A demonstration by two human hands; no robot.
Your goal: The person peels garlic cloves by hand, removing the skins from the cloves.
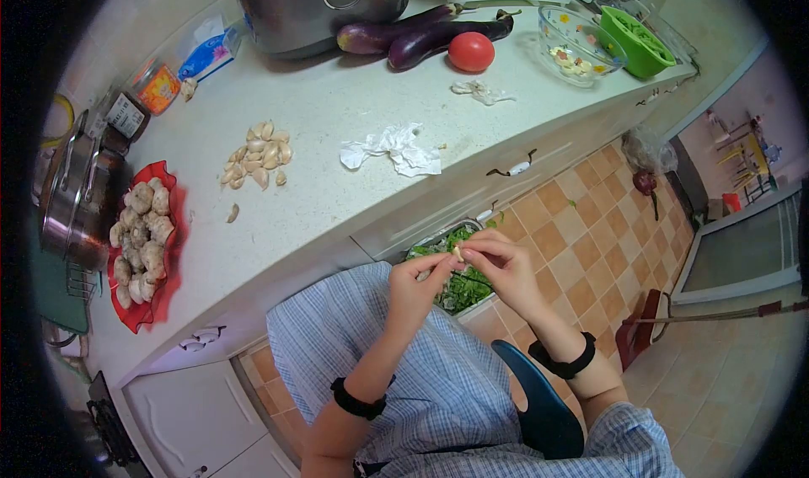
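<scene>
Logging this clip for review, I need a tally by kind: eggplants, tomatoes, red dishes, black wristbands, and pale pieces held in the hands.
Eggplants: 2
Tomato: 1
Red dish: 1
Black wristbands: 2
Held pale piece, likely garlic: 1
Total: 7

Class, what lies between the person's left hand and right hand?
The head view shows what looks like a garlic clove, pinched by the left hand and the right hand.
</scene>
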